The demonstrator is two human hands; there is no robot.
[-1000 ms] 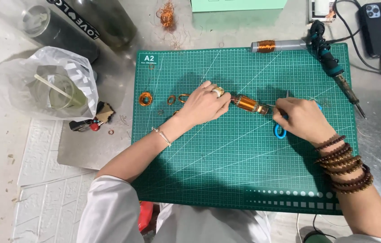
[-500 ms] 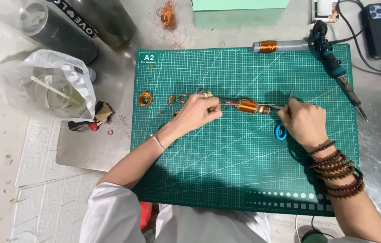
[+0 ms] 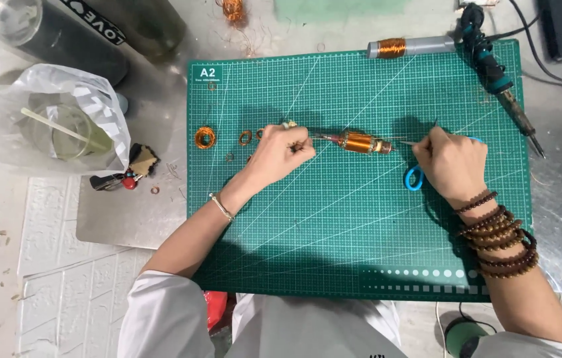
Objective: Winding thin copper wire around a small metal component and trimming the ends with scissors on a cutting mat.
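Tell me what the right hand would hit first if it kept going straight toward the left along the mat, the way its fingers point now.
Most likely the copper-wound armature: the right hand points a thin tool at its near end. Beyond it is the left hand. Height above the green cutting mat is hard to judge.

A small electronics repair workbench: a green cutting mat at centre, a soldering iron upper right, copper wire coils scattered at left.
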